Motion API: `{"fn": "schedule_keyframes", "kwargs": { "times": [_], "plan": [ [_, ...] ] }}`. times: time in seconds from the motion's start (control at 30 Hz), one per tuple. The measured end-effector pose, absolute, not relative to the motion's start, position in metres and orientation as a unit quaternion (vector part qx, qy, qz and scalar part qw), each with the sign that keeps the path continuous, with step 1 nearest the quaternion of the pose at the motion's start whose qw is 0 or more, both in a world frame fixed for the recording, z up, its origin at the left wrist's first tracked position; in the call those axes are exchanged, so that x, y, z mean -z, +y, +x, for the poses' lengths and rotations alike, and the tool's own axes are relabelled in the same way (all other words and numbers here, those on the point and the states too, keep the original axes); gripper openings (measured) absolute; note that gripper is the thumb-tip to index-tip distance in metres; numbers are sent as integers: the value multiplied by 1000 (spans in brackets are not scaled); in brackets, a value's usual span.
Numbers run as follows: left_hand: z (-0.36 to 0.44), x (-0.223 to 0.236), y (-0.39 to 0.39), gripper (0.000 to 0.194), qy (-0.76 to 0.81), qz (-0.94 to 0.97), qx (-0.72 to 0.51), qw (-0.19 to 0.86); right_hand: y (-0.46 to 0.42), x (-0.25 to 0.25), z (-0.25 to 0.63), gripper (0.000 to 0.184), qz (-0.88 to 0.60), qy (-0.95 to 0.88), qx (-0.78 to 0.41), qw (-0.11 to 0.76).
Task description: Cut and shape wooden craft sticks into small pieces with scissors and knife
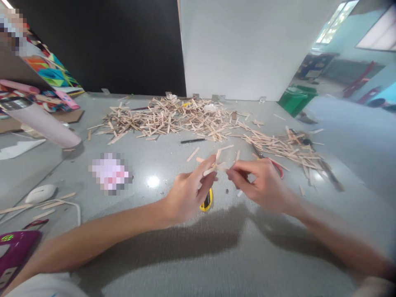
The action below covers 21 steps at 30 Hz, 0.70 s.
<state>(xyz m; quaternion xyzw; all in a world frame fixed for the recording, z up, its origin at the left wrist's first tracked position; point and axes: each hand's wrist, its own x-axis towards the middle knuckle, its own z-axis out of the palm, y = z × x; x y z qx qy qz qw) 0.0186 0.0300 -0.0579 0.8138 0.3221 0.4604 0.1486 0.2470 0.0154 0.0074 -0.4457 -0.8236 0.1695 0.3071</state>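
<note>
Between the thumb and fingers of my left hand (188, 194) is a small cluster of pale wooden craft sticks (210, 169), joined or crossed at the fingertips; how they are fixed is too small to tell. My right hand (262, 179) pinches the end of one stick (222, 168) that reaches toward the cluster. Under my left fingers lies a yellow and black cutter (206, 201), partly hidden. Scissors with red handles (280, 168) rest just behind my right hand, their handles partly covered by it.
A large heap of craft sticks (173, 117) spreads along the back, with more sticks (278, 144) at the right. A black pen-like rod (193, 140) lies before the heap. At left stand a pinkish tumbler (46, 121), a white mouse (41, 194) and a purple power strip (18, 251).
</note>
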Motion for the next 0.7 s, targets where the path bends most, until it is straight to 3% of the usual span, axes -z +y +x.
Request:
{"fn": "schedule_keyframes", "kwargs": {
  "times": [0.37, 0.7],
  "plan": [
    [19, 52, 29, 40, 338, 784, -470, 223, 19, -9, 250, 38, -441, -817, -208, 309],
    [18, 55, 29, 30, 369, 791, -473, 118, 19, -12, 251, 42, -433, -830, -184, 299]
  ]
}}
